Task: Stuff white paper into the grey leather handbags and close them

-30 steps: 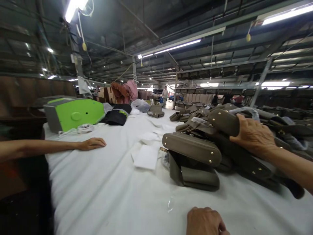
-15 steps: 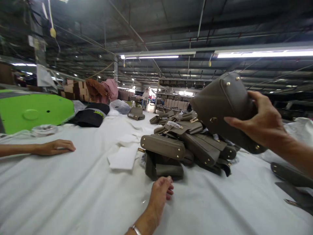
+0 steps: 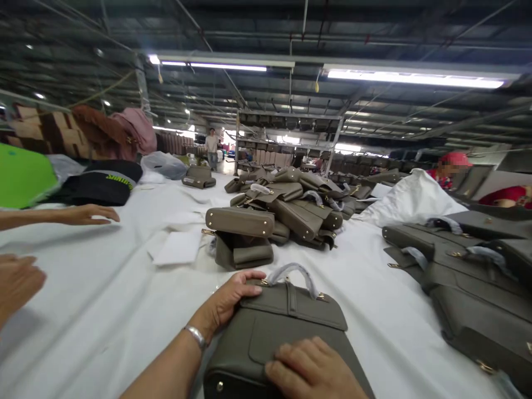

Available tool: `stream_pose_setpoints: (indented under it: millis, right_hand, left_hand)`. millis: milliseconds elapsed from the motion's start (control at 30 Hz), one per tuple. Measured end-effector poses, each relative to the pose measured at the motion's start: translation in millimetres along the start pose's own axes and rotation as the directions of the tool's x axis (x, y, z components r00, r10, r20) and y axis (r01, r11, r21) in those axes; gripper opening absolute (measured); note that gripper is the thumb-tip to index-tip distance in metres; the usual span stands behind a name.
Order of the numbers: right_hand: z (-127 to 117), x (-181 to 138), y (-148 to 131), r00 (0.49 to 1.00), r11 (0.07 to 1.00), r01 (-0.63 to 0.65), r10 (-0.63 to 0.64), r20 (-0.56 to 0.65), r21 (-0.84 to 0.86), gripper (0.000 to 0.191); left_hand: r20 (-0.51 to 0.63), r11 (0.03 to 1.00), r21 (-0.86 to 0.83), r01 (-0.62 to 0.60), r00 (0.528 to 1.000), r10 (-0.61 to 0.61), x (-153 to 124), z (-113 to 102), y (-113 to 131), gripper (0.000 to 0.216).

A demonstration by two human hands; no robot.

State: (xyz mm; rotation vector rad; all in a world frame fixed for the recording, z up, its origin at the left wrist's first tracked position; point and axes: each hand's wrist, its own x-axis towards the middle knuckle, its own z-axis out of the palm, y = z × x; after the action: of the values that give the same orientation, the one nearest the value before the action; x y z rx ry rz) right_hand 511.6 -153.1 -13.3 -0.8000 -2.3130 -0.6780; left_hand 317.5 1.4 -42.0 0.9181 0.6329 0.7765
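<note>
A dark olive-grey handbag [image 3: 303,327] lies tilted on the white-covered table before me, its arched handle wrapped in clear film. At the bag's upper left corner, beside the handle's gold fitting, my left hand [image 3: 233,299] grips the edge, thumb on top. A silver bracelet is on that wrist. My right hand [image 3: 318,368] rests palm down on the lower part of the bag, fingers loosely bent against its surface; the thumb is hidden. Just beyond sits a heap of similar handbags [image 3: 291,210], piled at various angles.
More handbags [image 3: 469,266] lie at the right beside white sheeting [image 3: 415,197]. White sheets [image 3: 177,247] and a black cap [image 3: 106,183] are on the left. Another person's arm [image 3: 89,213] and a second hand [image 3: 16,282] reach in from the left edge.
The bag that my right hand held up at the right is now down on the table in front of me. My left hand has taken hold of its corner. The view has turned right.
</note>
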Motion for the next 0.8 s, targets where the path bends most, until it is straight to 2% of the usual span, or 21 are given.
stream_pose_setpoints:
  millis: [33, 67, 100, 133, 167, 200, 233, 267, 300, 367, 433, 500, 533, 600, 667, 733, 800]
  right_hand:
    - [-7.7, -0.3, 12.8, 0.992, 0.988, -0.121, 0.118, 0.039, 0.097, 0.024]
    - [-16.1, -1.6, 28.8, 0.96, 0.946, -0.278, 0.266, 0.087, 0.168, 0.029]
    - [-23.6, -4.4, 46.8, 0.89, 0.868, -0.456, 0.442, 0.111, 0.197, 0.032]
    - [-28.6, -8.9, 65.2, 0.786, 0.757, -0.617, 0.606, 0.123, 0.214, 0.037]
    - [-30.4, -15.0, 82.7, 0.651, 0.614, -0.754, 0.747, 0.138, 0.234, 0.044]
    - [-28.8, -22.1, 98.0, 0.513, 0.457, -0.847, 0.837, 0.189, 0.273, 0.052]
    - [-24.3, -29.5, 109.9, 0.4, 0.303, -0.896, 0.869, 0.293, 0.325, 0.063]
    - [-18.1, -36.4, 117.7, 0.324, 0.159, -0.91, 0.849, 0.416, 0.384, 0.071]
    - [-11.3, -41.9, 121.3, 0.291, 0.027, -0.894, 0.795, 0.533, 0.447, 0.075]
    - [-0.7, -46.4, 117.2, 0.298, -0.21, -0.798, 0.677, 0.673, 0.564, 0.079]
    - [1.4, -40.9, 104.5, 0.295, -0.432, -0.628, 0.638, 0.712, 0.647, 0.087]
    - [-5.3, -27.2, 92.5, 0.26, -0.585, -0.455, 0.634, 0.729, 0.671, 0.099]
    - [-10.9, -18.7, 88.7, 0.258, -0.615, -0.392, 0.64, 0.724, 0.684, 0.104]
    - [-24.2, -1.3, 86.3, 0.297, -0.569, -0.336, 0.692, 0.658, 0.751, 0.105]
    - [-36.4, 13.0, 89.0, 0.373, -0.443, -0.335, 0.748, 0.549, 0.832, 0.096]
    - [-43.6, 21.6, 93.5, 0.468, -0.307, -0.369, 0.754, 0.461, 0.877, 0.078]
    - [-44.2, 23.5, 97.4, 0.523, -0.206, -0.417, 0.743, 0.419, 0.885, 0.055]
  left_hand:
    - [0.019, 1.0, 0.01, -0.029, 0.999, 0.028, -1.6, 2.8, -0.2, 0.066]
    - [0.036, 0.998, 0.012, -0.066, 0.997, 0.066, -2.7, 5.2, 0.2, 0.066]
    - [0.053, 0.994, 0.006, -0.111, 0.992, 0.11, -3.4, 7.2, 1.2, 0.067]
    - [0.07, 0.988, -0.005, -0.154, 0.986, 0.154, -3.8, 8.8, 2.7, 0.068]
    - [0.089, 0.982, -0.019, -0.186, 0.978, 0.187, -4.0, 10.2, 4.6, 0.07]
    - [0.104, 0.978, -0.032, -0.208, 0.972, 0.211, -4.3, 11.7, 6.7, 0.073]
    - [0.116, 0.974, -0.043, -0.22, 0.968, 0.224, -4.8, 13.4, 9.0, 0.075]
    - [0.124, 0.971, -0.052, -0.232, 0.964, 0.237, -5.6, 15.4, 11.4, 0.078]
    - [0.127, 0.967, -0.061, -0.246, 0.959, 0.252, -6.7, 18.0, 13.8, 0.081]
    - [0.121, 0.954, -0.087, -0.288, 0.947, 0.297, -9.6, 24.6, 18.1, 0.091]
    - [0.105, 0.93, -0.108, -0.352, 0.926, 0.363, -13.8, 32.6, 21.9, 0.104]
    - [0.084, 0.9, -0.108, -0.422, 0.898, 0.431, -19.9, 40.3, 25.7, 0.113]
    - [0.072, 0.888, -0.1, -0.449, 0.887, 0.457, -23.8, 43.4, 27.9, 0.115]
    - [0.034, 0.868, -0.071, -0.492, 0.868, 0.495, -32.0, 47.3, 33.1, 0.113]
    - [-0.022, 0.843, -0.029, -0.538, 0.843, 0.537, -39.0, 47.5, 39.0, 0.107]
    - [-0.083, 0.81, 0.029, -0.586, 0.806, 0.587, -42.1, 45.4, 44.0, 0.103]
    - [-0.099, 0.788, 0.096, -0.608, 0.782, 0.616, -40.5, 43.5, 45.9, 0.094]
